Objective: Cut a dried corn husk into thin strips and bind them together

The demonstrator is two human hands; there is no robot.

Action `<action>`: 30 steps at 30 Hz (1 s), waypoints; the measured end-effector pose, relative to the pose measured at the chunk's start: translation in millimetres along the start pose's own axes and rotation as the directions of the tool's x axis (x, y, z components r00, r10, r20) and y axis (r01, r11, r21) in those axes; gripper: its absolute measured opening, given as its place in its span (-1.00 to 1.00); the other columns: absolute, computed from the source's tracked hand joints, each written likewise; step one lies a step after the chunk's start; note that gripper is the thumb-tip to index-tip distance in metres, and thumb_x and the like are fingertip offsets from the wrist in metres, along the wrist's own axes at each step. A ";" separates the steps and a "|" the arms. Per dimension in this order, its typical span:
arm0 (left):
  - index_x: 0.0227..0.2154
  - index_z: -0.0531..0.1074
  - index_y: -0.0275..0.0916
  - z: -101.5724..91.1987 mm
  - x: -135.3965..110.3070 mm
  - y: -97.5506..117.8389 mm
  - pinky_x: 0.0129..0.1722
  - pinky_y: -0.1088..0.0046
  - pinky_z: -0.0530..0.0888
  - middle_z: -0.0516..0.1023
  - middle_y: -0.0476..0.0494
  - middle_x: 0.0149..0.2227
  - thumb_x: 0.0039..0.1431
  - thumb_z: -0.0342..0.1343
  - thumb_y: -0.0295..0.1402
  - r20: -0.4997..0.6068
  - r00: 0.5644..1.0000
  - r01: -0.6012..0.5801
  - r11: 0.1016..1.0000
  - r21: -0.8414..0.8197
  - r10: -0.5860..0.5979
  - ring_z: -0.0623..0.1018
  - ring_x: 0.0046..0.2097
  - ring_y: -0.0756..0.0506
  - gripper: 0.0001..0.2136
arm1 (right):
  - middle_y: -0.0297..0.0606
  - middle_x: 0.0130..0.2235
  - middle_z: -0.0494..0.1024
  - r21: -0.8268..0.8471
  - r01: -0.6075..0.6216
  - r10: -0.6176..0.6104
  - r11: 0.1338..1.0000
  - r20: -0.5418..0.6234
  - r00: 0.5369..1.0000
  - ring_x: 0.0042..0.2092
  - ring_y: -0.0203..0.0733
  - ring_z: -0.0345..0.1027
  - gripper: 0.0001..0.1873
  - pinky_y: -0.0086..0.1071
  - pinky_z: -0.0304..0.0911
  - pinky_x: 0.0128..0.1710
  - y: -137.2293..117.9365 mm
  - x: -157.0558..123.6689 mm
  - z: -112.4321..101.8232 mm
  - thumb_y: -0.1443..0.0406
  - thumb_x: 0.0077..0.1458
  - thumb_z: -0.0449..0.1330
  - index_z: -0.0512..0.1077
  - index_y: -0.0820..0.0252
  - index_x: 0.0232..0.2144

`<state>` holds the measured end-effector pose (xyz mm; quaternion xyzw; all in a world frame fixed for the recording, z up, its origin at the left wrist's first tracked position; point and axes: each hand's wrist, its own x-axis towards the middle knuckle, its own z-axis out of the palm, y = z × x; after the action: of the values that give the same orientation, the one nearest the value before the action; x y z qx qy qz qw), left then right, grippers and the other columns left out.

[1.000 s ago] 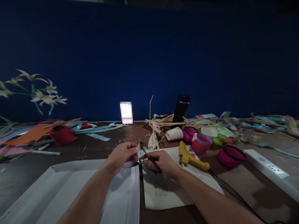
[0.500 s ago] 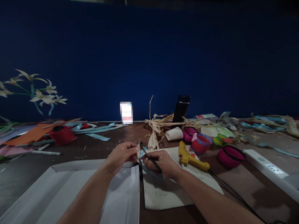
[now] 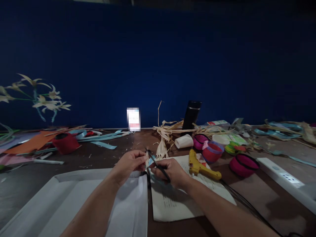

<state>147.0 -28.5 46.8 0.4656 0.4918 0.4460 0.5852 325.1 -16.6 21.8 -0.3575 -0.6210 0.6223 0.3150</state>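
My left hand pinches a small pale strip of dried husk upright above the table. My right hand is closed round black scissors, whose blades point up and left against the strip. Both hands hover over the gap between a large white sheet on the left and a printed paper sheet on the right. A bit of light blue ribbon shows just behind the scissors.
A yellow glue gun lies right of my hands, its cord running to the front right. Behind stand dried husks, a black bottle, a white roll, coloured tape rolls, a white power strip, and a red cup at left.
Almost nothing differs. My right hand and the scissors have shifted very slightly; the left hand still holds the strip in the same place.
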 end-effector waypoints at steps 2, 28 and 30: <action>-0.45 0.45 -0.29 0.5 0.3 0.4 -0.45 0.53 0.36 0.43 -0.01 -0.51 -0.16 0.25 -0.23 -0.005 1.000 -0.007 1.000 0.004 0.007 0.38 -0.53 0.08 -0.76 | -0.49 -0.71 0.18 0.004 -0.011 0.011 1.000 -0.031 0.999 -0.69 -0.47 -0.02 -0.57 -0.56 -0.09 -0.73 -1.0 0.9 -0.6 0.06 -0.15 0.24 0.45 0.34 -0.37; -0.49 0.50 -0.31 5.8 5.7 -7.4 -0.21 0.39 0.44 0.46 -0.20 -0.09 -0.25 0.31 -0.23 -0.155 0.988 -0.036 0.997 -0.075 0.024 0.49 -0.22 -0.08 -0.74 | -0.27 -0.40 0.51 -0.936 -0.181 -0.182 0.303 -0.243 0.953 -0.36 -0.12 0.41 -0.73 -0.39 -0.10 -0.48 -10.9 -6.2 -20.4 0.25 -0.07 0.18 0.23 0.15 -0.28; -0.46 0.51 -0.30 9.8 5.9 -10.3 -0.24 0.39 0.45 0.51 -0.18 -0.20 -0.25 0.30 -0.20 -0.219 0.975 -0.031 0.999 -0.036 0.022 0.49 -0.27 -0.06 -0.71 | -0.28 -0.41 0.52 -0.950 -0.170 -0.205 0.263 -0.227 0.952 -0.36 -0.13 0.41 -0.75 -0.39 -0.09 -0.48 -11.3 -8.3 -17.1 0.24 -0.05 0.17 0.24 0.15 -0.29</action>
<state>158.1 -25.5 36.6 0.4086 0.5380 0.5120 0.5305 343.4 -13.9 34.0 -0.5590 -0.8171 0.0495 0.1317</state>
